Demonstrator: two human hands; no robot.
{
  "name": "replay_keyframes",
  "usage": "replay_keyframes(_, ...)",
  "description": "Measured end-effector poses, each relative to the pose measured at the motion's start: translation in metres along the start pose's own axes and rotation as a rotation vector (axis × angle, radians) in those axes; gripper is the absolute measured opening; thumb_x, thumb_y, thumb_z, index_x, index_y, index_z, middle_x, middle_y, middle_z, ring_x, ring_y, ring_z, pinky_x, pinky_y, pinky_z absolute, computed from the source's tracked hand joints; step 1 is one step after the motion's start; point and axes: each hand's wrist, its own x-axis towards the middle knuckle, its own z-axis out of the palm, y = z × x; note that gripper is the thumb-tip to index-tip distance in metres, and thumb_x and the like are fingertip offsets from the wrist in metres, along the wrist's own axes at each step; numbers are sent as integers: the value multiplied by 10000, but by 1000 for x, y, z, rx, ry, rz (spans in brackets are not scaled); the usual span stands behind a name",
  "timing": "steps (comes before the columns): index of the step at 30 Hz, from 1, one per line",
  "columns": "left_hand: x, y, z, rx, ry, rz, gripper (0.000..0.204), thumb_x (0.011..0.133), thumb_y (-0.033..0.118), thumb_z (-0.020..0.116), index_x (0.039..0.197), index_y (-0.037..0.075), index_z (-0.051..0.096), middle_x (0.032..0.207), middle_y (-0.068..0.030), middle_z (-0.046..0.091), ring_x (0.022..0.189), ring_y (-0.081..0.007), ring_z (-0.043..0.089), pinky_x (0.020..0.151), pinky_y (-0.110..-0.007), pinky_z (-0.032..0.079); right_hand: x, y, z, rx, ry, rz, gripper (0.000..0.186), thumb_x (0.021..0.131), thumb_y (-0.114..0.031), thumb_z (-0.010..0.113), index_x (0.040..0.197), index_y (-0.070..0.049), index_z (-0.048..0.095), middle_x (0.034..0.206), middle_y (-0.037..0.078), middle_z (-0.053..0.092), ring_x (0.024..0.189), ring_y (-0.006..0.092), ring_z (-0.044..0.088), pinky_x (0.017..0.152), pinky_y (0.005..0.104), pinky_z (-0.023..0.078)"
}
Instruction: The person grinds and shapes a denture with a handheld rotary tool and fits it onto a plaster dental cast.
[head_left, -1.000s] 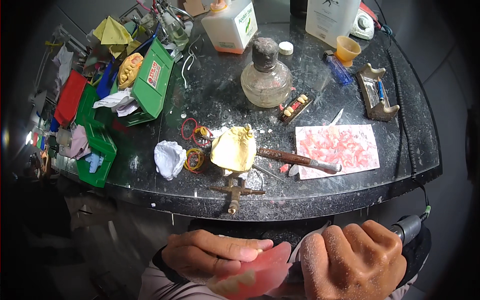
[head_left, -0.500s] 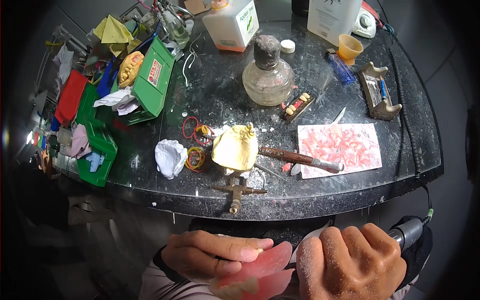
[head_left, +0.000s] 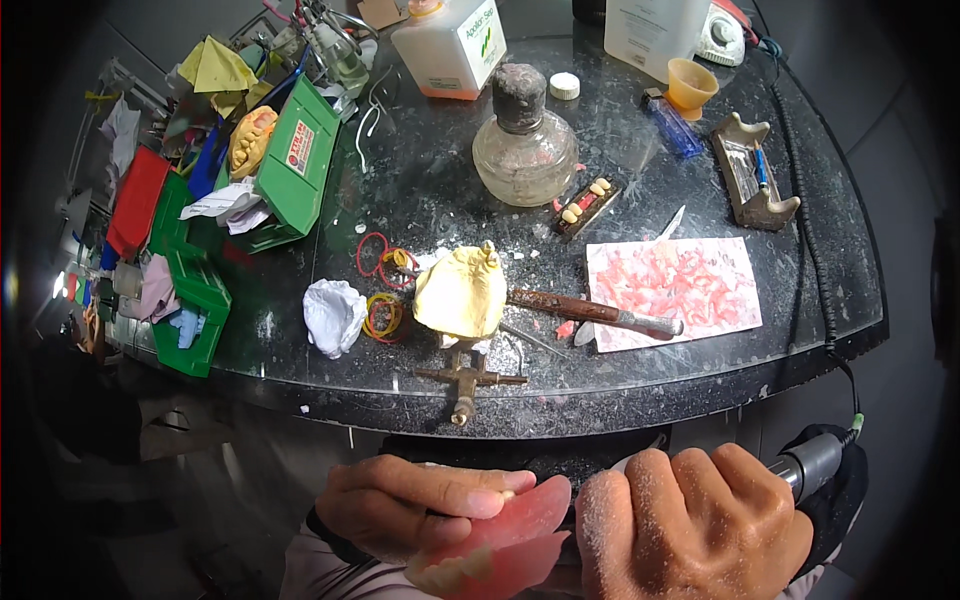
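Observation:
Below the bench edge, my left hand [head_left: 410, 500] is closed on a pink wax denture plate [head_left: 510, 555] with pale teeth, gripping it between thumb and fingers. My right hand [head_left: 690, 515] is wrapped round a grey rotary handpiece [head_left: 815, 465], its cord rising at the right. Its working tip is hidden behind the fingers, close beside the plate. Above them on the bench lie a yellow plaster cast on a brass articulator [head_left: 460, 295], a white cast [head_left: 333, 318], rubber bands [head_left: 383, 315] and a wooden-handled tool [head_left: 570, 308] across a wax-smeared pad [head_left: 680, 270].
The dark bench [head_left: 400, 170] holds a glass spirit lamp [head_left: 525, 155], plastic containers [head_left: 445, 50], a yellow cup [head_left: 690, 90], a blue lighter [head_left: 672, 125], a metal rest [head_left: 760, 195] and strip of teeth [head_left: 590, 205]. Green and red bins [head_left: 300, 180] crowd the left.
Both hands and the pink plate have shifted slightly to the left in the picture, as has the bench. The grips look the same.

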Motion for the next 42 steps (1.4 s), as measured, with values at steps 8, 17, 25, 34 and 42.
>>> replay_keyframes(8, 24, -8, -12, 153, -44, 206, 369, 640, -149, 652, 804, 47, 385, 831, -66, 406, 623, -140, 539, 516, -192, 488, 3, 1, -2, -23, 7, -6, 440, 862, -426, 457, 583, -97, 371, 547, -6, 319, 428, 84, 363, 392, 217, 309)
replay_keyframes(17, 33, -45, -60, -254, -901, 18, 236, 931, 63, 397, 1095, -68, 505, 930, -11, 577, 747, -40, 546, 669, -135, 414, 4, -5, 0, 53, 30, 65, 451, 863, -429, 460, 571, -102, 353, 539, -8, 309, 422, 78, 354, 388, 218, 300)
replay_keyframes(25, 1, -15, 12, -4, 80, 181, 382, 629, -110, 689, 800, 46, 386, 845, -65, 397, 628, -137, 530, 530, -200, 494, -1, 4, 4, -13, 32, 10, 451, 861, -434, 467, 575, -101, 365, 538, -10, 306, 420, 78, 353, 388, 220, 301)
replay_keyframes(34, 3, -24, 15, -67, 99, 283, 454, 577, -15, 765, 808, 36, 377, 847, -74, 390, 625, -157, 502, 543, -230, 506, 2, 5, -2, -55, -7, 22, 456, 866, -438, 453, 574, -100, 361, 532, -6, 311, 416, 80, 354, 385, 224, 298)
replay_keyframes(42, 0, -18, -5, 63, -35, 101, 362, 652, 93, 737, 763, 40, 396, 808, -42, 393, 597, -131, 471, 490, -213, 449, 0, 4, 2, -22, 31, 3, 442, 870, -426, 442, 592, -86, 391, 537, -7, 314, 418, 80, 350, 387, 222, 297)
